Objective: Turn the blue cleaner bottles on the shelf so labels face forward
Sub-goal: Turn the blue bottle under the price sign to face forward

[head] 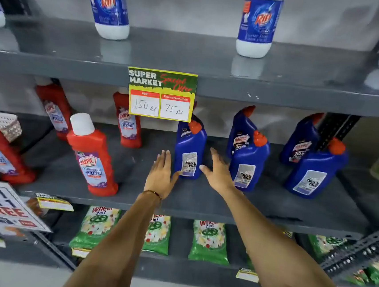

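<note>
On the middle grey shelf (201, 202) stand several blue cleaner bottles with red caps. The front left one (189, 150) shows its white back label with a barcode. The front middle bottle (248, 163) and front right bottle (315, 171) also show back labels. Two rear bottles (240, 134) (301, 142) show their Harpic front labels. My left hand (161, 175) is flat, fingers straight, thumb touching the front left bottle's base. My right hand (218, 171) is spread just right of the same bottle, fingers straight, holding nothing.
Red Harpic bathroom cleaner bottles (94, 157) stand on the left of the same shelf. A yellow price sign (161, 94) hangs from the upper shelf edge. White and blue bottles (109, 6) sit above. Green detergent packs (209, 240) lie below.
</note>
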Available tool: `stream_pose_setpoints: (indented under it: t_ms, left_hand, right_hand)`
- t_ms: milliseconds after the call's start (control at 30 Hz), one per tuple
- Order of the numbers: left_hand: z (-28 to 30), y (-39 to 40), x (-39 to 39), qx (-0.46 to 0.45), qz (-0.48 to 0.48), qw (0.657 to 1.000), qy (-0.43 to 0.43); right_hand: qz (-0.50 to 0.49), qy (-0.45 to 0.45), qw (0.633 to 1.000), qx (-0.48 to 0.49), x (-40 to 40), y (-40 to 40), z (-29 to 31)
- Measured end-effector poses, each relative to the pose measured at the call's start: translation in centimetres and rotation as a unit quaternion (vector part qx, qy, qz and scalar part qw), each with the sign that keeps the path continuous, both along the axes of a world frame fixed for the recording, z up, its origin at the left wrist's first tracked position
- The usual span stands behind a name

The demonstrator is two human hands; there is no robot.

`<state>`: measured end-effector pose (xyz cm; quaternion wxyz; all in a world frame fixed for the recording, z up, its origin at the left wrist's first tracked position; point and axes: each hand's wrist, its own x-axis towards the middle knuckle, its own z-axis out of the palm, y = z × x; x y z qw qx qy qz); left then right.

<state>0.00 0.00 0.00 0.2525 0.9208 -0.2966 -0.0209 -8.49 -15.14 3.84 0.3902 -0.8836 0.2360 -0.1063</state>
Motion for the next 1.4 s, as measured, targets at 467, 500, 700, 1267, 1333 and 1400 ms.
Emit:
stream_pose_setpoints:
  t_ms: [467,500,700,1267,1333,1400]
  left_hand:
    - [-0.5,-4.4,4.6,-0.22,0.064,0.938,0.26]
    - [-0.5,-4.4,4.7,-0.225,0.058,0.937,0.259]
    - [0.2,-3.9,4.3,-0.265,0.046,0.929,0.256]
    - [1.6,-2.4,2.5,-0.188,-0.035,0.969,0.156]
    - [1.8,-1.4,3.6,-0.222,-0.065,0.918,0.322]
    - [1.7,-0.5,4.4,-0.231,-0.071,0.868,0.435]
  right_hand:
    - [0.016,-0.017,0.982,0.186,4.7,-2.6,-2.4]
    - [0.016,-0.019,0.982,0.186,4.8,-2.7,-2.4]
    - [0.049,-0.016,0.978,0.201,4.9,-3.4,-1.2]
    - [0.027,-0.103,0.966,0.235,4.3,-0.7,-0.2]
    - [0.042,-0.092,0.969,0.223,3.9,-0.9,-0.3]
    - [0.062,-0.082,0.967,0.235,3.5,-1.1,-0.2]
